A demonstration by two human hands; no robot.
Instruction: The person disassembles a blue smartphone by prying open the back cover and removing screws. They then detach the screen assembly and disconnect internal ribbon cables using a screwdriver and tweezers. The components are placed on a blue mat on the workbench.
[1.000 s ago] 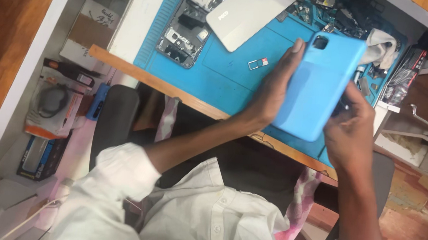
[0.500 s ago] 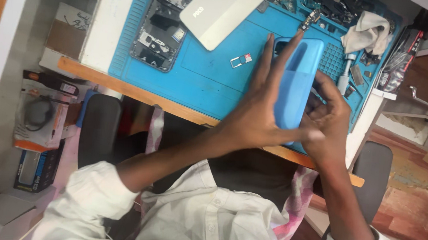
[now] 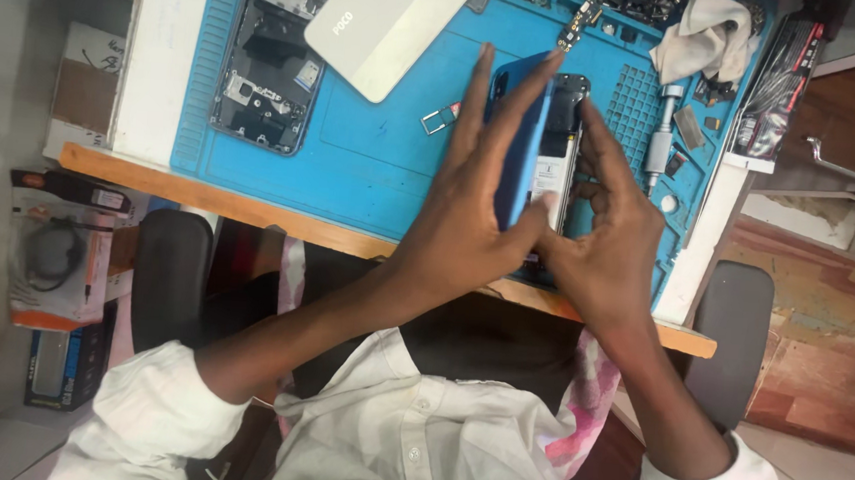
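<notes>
At centre frame, our left hand (image 3: pixel 473 228) and right hand (image 3: pixel 602 252) grip a blue plastic phone back cover (image 3: pixel 523 141) against an opened dark phone body (image 3: pixel 560 154), above the blue repair mat (image 3: pixel 373 156) on the tabletop; a white rectangular panel (image 3: pixel 388 22) lies at upper left.

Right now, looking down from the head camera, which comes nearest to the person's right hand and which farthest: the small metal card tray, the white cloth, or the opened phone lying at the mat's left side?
From the right hand:
1. Small metal card tray, on the blue mat just beyond the left hand.
2. White cloth, crumpled at the mat's far right corner.
3. Opened phone, at the mat's left side.
</notes>
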